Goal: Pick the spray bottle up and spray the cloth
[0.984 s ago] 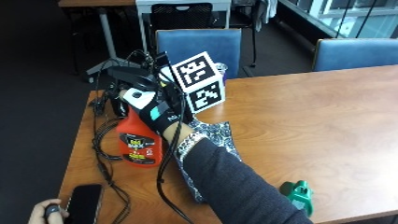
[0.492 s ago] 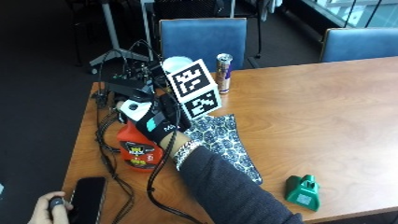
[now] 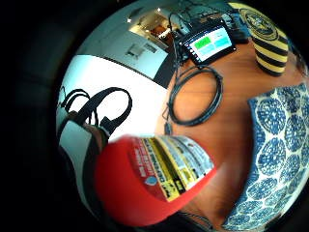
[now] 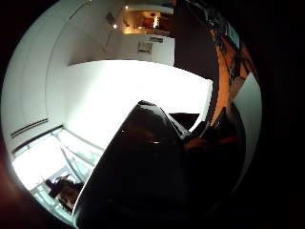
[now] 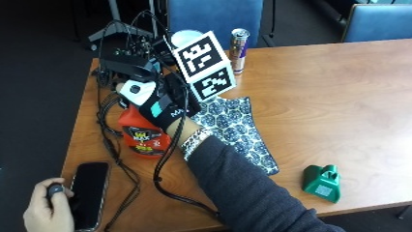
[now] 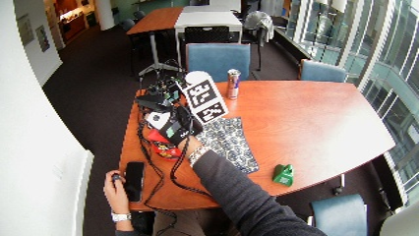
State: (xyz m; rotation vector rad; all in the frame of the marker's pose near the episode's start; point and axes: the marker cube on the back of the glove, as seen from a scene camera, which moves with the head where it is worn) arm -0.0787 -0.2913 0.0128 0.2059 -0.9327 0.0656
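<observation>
Red spray bottle in the gloved right hand, beside a patterned cloth on a wooden table.

Bottle: red body with yellow and black label, white spray head uppermost, upright and gripped near the neck with fingers curled round it; whether its base touches the table cannot be told. Contents not visible through the opaque red wall. Cloth: blue and white print, lying flat just to the bottle's side, close to the forearm. Drink can: upright at the far table edge, well apart from the bottle; contents cannot be told. Green object: near the front edge. Bare left hand: resting at a black phone, fingers on a small dark item. Black cables run past the bottle.
</observation>
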